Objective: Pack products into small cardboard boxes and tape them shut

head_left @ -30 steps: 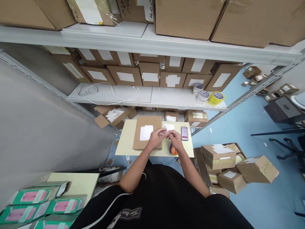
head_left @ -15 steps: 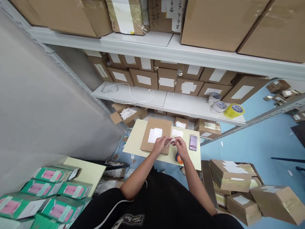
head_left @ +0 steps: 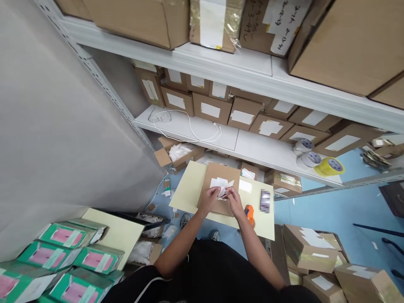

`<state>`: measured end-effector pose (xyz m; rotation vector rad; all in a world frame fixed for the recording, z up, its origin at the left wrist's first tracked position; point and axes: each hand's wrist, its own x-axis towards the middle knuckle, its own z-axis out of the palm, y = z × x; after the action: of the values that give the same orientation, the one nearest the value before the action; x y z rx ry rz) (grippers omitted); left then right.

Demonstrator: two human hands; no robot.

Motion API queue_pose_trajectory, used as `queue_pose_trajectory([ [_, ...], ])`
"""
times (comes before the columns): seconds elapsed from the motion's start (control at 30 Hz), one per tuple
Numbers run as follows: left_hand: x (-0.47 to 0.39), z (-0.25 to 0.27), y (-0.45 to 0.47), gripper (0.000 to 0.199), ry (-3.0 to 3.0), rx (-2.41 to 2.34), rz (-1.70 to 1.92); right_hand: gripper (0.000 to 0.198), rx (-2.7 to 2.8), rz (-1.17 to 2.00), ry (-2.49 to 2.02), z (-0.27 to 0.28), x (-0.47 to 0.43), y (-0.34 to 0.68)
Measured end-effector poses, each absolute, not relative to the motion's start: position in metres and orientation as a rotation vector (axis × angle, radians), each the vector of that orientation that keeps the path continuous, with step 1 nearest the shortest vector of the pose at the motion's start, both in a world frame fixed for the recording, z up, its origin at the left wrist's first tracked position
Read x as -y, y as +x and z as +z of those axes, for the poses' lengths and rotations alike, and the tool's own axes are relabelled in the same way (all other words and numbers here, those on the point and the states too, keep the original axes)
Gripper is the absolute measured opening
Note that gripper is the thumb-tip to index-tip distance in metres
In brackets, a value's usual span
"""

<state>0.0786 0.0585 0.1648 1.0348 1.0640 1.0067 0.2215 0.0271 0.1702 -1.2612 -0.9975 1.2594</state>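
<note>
My left hand (head_left: 208, 199) and my right hand (head_left: 234, 200) are close together over a flat cardboard box (head_left: 206, 179). Between them, a small white paper label (head_left: 222, 192) is pinched by the fingers of both hands. On the box top, just beyond my fingers, white labels (head_left: 215, 182) are stuck down. The box lies on a pale yellow table (head_left: 186, 185). By my right wrist rests an orange tape dispenser (head_left: 249, 213). A phone (head_left: 264, 201) lies at the table's right side, and a white sheet (head_left: 245, 186) lies behind my right hand.
Behind the table stands a grey metal shelf (head_left: 252, 143) with labelled cartons, a white cable (head_left: 192, 130) and tape rolls (head_left: 330, 166). An open carton (head_left: 183, 155) is at the back left. Green boxes (head_left: 47, 256) are stacked at lower left, brown cartons (head_left: 311, 248) at lower right.
Both hands have moved from the box's right edge to over its top, with the white label between them. The camera view has shifted, and the orange dispenser shows more fully.
</note>
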Motion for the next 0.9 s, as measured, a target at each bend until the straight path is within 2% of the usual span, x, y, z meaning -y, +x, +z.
queue_pose_trajectory([
  [0.1, -0.072, 0.166, 0.045, 0.039, 1.117, -1.05, 1.057, 0.039, 1.046, 1.265, -1.27, 0.17, -0.051, 0.187],
  [0.3, -0.117, 0.161, -0.033, 0.049, 0.919, -1.183, 1.166, 0.043, 0.973, 1.373, -1.216, 0.178, -0.092, 0.149],
  [0.53, -0.148, 0.182, -0.08, 0.024, 1.185, -1.043, 1.225, 0.041, 1.032, 1.418, -1.301, 0.19, -0.134, 0.07],
  [0.73, -0.164, 0.179, -0.112, 0.038, 0.981, -1.063, 1.19, 0.04, 1.065, 1.378, -1.286, 0.194, -0.151, 0.024],
  [0.9, -0.182, 0.168, -0.14, 0.044, 0.806, -1.167, 1.284, 0.035, 0.946, 1.273, -1.326, 0.176, -0.157, 0.026],
])
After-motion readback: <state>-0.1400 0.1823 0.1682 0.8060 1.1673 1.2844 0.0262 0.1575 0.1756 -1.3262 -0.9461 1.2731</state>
